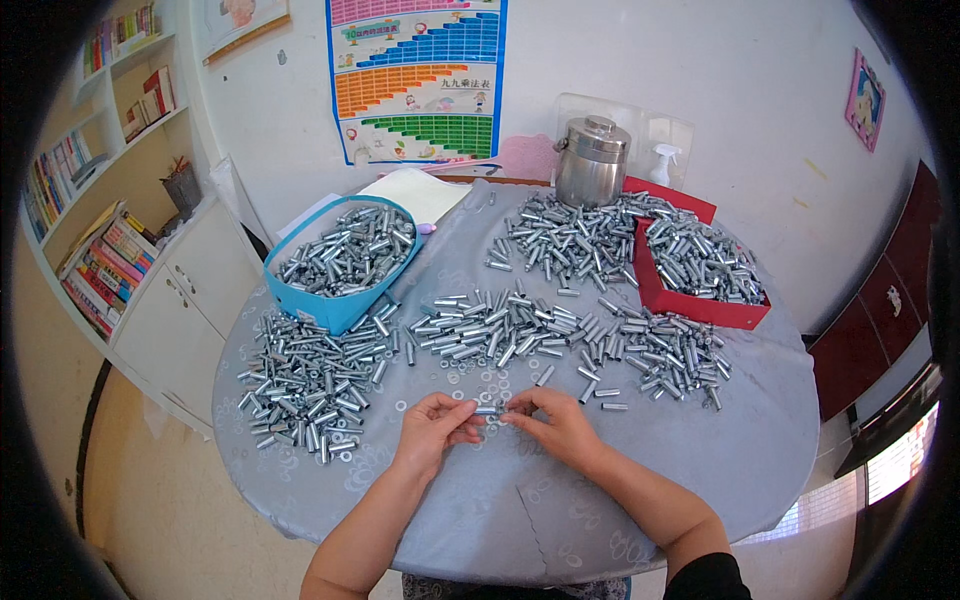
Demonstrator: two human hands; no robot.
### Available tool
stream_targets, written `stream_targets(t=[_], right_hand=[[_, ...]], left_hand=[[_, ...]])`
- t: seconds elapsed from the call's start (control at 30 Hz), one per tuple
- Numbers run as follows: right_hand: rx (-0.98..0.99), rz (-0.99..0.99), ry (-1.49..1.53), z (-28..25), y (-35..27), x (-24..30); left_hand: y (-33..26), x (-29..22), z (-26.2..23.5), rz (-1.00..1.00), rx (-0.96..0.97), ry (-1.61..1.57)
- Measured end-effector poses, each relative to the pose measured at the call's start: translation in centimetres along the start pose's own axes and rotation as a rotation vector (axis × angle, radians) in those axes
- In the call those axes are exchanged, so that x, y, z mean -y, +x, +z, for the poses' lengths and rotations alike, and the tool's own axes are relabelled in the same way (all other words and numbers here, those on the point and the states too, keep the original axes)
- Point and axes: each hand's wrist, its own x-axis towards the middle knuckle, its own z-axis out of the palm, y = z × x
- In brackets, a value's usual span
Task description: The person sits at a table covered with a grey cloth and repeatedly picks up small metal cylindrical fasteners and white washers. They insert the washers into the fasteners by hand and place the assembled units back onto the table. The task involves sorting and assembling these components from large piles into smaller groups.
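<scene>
Near the middle of the table my left hand (432, 432) is closed, thumb and fingers pinching the left end of a short shiny metal sleeve (487, 410). At the sleeve's other end, the fingertips of my right hand (556, 425) are closed on it too, and they partly hide that end. Whether a bolt or washer sits there is too small to tell. Loose flat washers (489, 383) lie on the cloth just beyond my fingers. Past them stretches a heap of metal sleeves (500, 325), with a few stray sleeves right of my right hand.
Bolts fill a blue box (300, 303) at the left, and another pile (300, 385) lies before it. Toward the right stand a red box (690, 308) full of metal parts, further heaps (670, 350) and a steel canister (592, 165). A grey cloth (450, 530) covers the round table.
</scene>
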Motion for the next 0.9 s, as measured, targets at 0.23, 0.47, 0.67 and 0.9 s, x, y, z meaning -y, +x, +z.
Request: stream_targets(t=[0.23,0.47,0.67,0.9], right_hand=[[-0.122,-0.267,-0.063,0.2,0.0,-0.5],[0.084,0.034,-0.104,-0.4,0.0,-0.6],[0.018,-0.022,0.139,0.1,-0.1,-1.1],[0.005,-0.022,0.25,0.2,-0.2,0.6]], left_hand=[[0.1,0.4,0.2,0.018,0.019,-0.012],[-0.3,0.4,0.8,0.002,0.066,-0.026],[0.1,0.0,0.0,0.02,0.004,-0.107],[0.0,-0.2,0.1,0.046,-0.049,-0.075]])
